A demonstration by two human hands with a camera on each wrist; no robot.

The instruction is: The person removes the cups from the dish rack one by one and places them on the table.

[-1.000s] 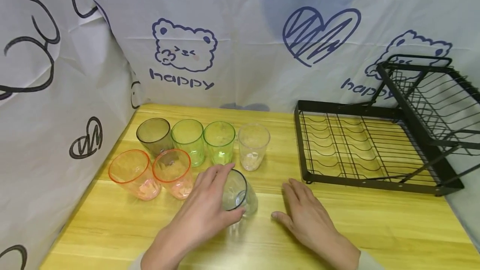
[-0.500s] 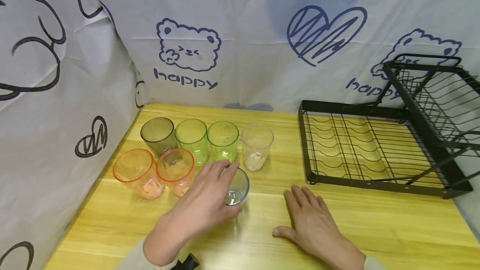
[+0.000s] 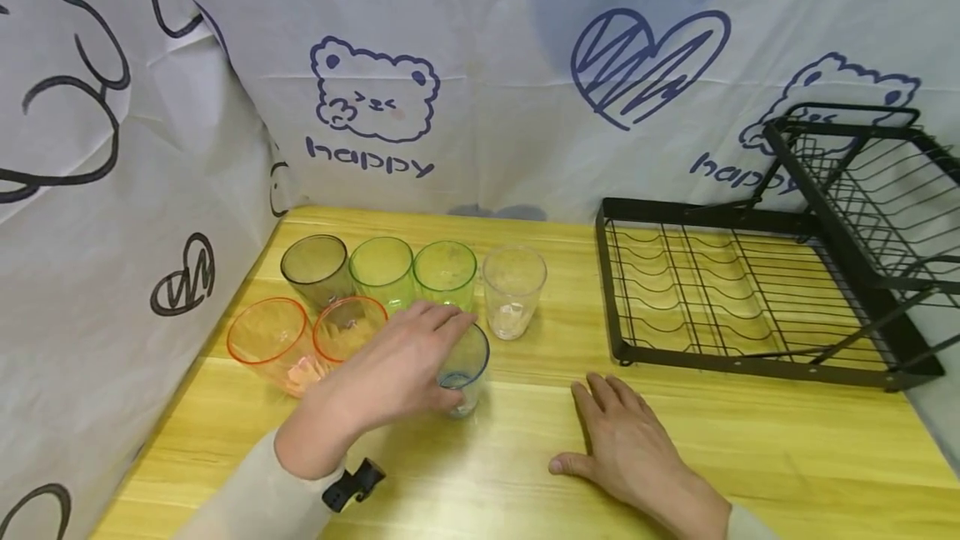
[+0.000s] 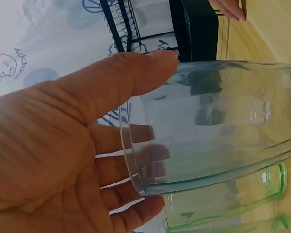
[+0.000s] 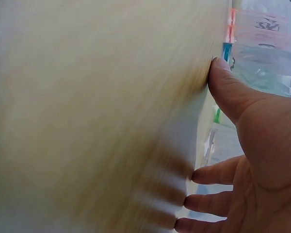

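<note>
My left hand (image 3: pixel 401 365) holds a clear blue-rimmed drinking glass (image 3: pixel 471 365) near its rim, from the left. In the left wrist view, the thumb lies on one side of this glass (image 4: pixel 199 121) and the fingers show through and behind it. Just behind it stand a green glass (image 3: pixel 446 269) and a clear glass (image 3: pixel 513 290). An orange-rimmed glass (image 3: pixel 348 327) is partly covered by the left hand. My right hand (image 3: pixel 626 448) rests on the wooden table with its fingers straight and thumb spread, holding nothing.
A second orange-rimmed glass (image 3: pixel 266 336), a grey glass (image 3: pixel 315 265) and a yellow-green glass (image 3: pixel 381 265) stand at the left. A black wire dish rack (image 3: pixel 615 290) with a raised upper tier occupies the back right. Printed cloth (image 3: pixel 487 107) hangs behind the table.
The blue-rimmed glass has gone from tilted to nearly upright and shifted slightly left and back with my left hand. My right hand's thumb has spread a little, the hand staying on the table.
</note>
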